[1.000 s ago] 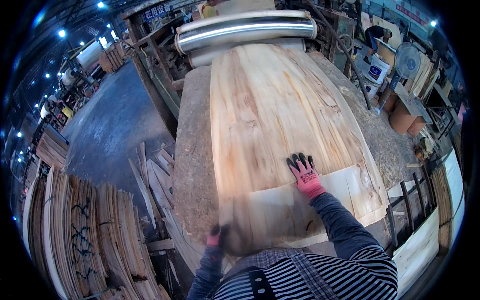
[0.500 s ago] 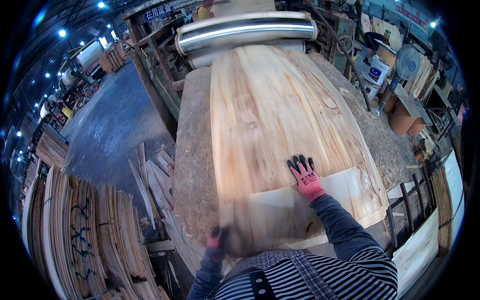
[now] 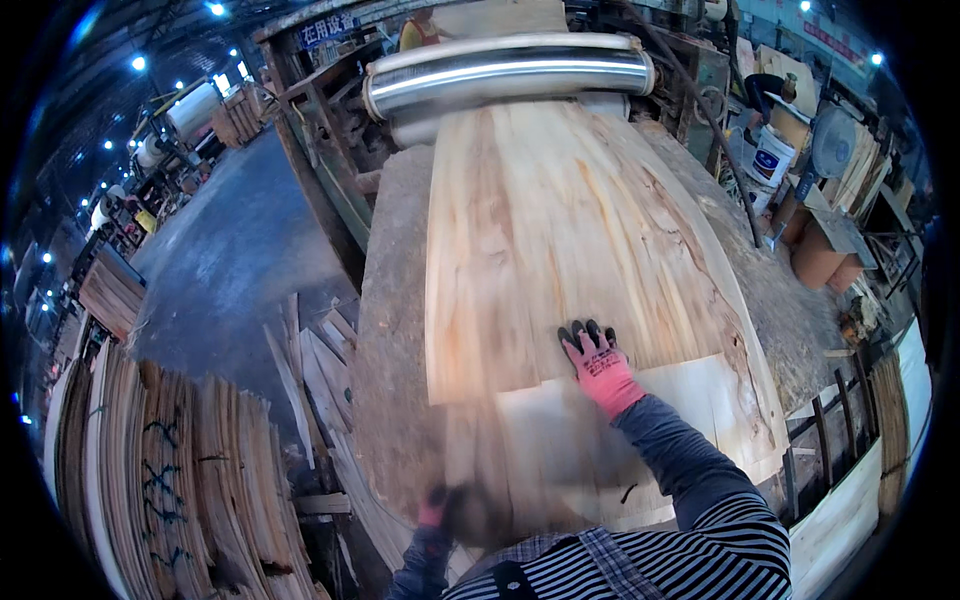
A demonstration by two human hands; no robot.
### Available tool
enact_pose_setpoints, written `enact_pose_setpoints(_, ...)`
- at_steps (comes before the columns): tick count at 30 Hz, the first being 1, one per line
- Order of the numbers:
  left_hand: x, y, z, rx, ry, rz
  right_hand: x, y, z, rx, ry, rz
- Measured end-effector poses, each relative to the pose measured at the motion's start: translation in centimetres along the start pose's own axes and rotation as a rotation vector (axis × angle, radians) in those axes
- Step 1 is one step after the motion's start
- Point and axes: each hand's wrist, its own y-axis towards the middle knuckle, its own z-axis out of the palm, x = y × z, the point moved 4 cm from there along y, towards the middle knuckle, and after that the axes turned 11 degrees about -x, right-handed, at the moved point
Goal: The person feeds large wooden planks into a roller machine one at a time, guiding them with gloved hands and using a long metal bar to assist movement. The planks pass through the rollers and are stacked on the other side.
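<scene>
A broad, pale wood veneer sheet [image 3: 540, 260] with brown streaks reaches from beneath the metal roller [image 3: 510, 75] toward me. Its near edge overlaps a lighter veneer sheet [image 3: 610, 425] in front of my body. On the upper sheet, close to that edge, my right hand [image 3: 600, 370] lies flat with fingers spread, in a pink glove with black fingertips. My left hand [image 3: 433, 510], gloved alike, is low at the near left corner of the veneer. Motion smears its fingers. Beside it is a dark, rounded blur [image 3: 478, 512] that I cannot make out.
The veneer lies on a worn brown table [image 3: 390, 300]. Bundled veneer [image 3: 190, 470] stands at the left, near loose strips [image 3: 325, 380]. At the right are a white bucket [image 3: 768, 157], a fan [image 3: 833, 143] and metal bars [image 3: 825, 445]. Someone [image 3: 418, 30] is behind the roller.
My right hand has slid slightly left on the veneer. The upper sheet's near left corner has shifted left. My left hand remains low and blurred; the whole view has shifted a little.
</scene>
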Motion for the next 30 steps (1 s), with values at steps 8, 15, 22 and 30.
enact_pose_setpoints(8, -8.2, -3.7, 2.2, -0.023, 0.051, -0.049, -7.1, 8.4, 2.5, -0.27, 0.021, 0.201)
enact_pose_setpoints(15, -7.1, -2.8, 1.6, -0.063, 0.057, -0.001, 0.5, -5.8, -5.2, -0.288, 0.3, -0.101)
enact_pose_setpoints(22, -10.0, -1.7, 1.1, 0.272, -0.166, -0.092, 4.3, -25.6, -5.2, -0.032, 0.235, -0.015)
enact_pose_setpoints(30, -20.1, -11.0, -0.3, 0.32, -0.356, -0.052, 7.3, -29.4, -5.0, -0.232, 0.108, 0.2)
